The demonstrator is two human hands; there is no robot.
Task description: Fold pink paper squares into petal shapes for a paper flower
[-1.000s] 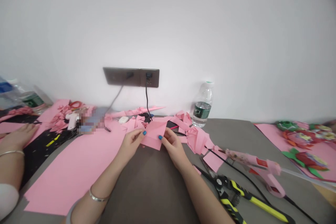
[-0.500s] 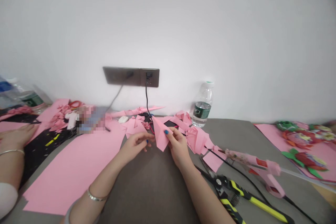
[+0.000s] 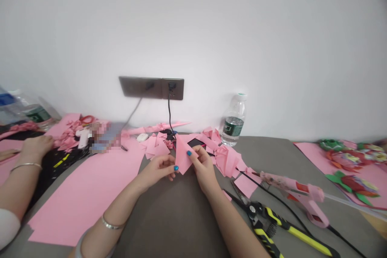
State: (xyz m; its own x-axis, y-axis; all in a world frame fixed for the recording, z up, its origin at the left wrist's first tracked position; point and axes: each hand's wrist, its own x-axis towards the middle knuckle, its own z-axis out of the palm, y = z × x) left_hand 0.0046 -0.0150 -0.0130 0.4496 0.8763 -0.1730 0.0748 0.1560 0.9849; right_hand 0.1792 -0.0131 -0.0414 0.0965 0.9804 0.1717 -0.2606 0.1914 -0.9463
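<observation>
Pink paper (image 3: 182,158), spread between both hands one second ago, now points upward, pinched by the person's right hand (image 3: 204,167) above the grey table (image 3: 169,217). Left hand (image 3: 157,170) loosely curled at its edge; I cannot tell whether they touch. Right foreground: yellow-handled cutters (image 3: 252,209).

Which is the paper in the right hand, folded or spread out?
Folded, it appears: the pink paper, pinched in the right hand, narrows to a point at its top. Cannot tell how sharply it's creased.

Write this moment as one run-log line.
right hand: holds folded pink paper; left hand: near paper, contact unclear; glue gun: on table
</observation>
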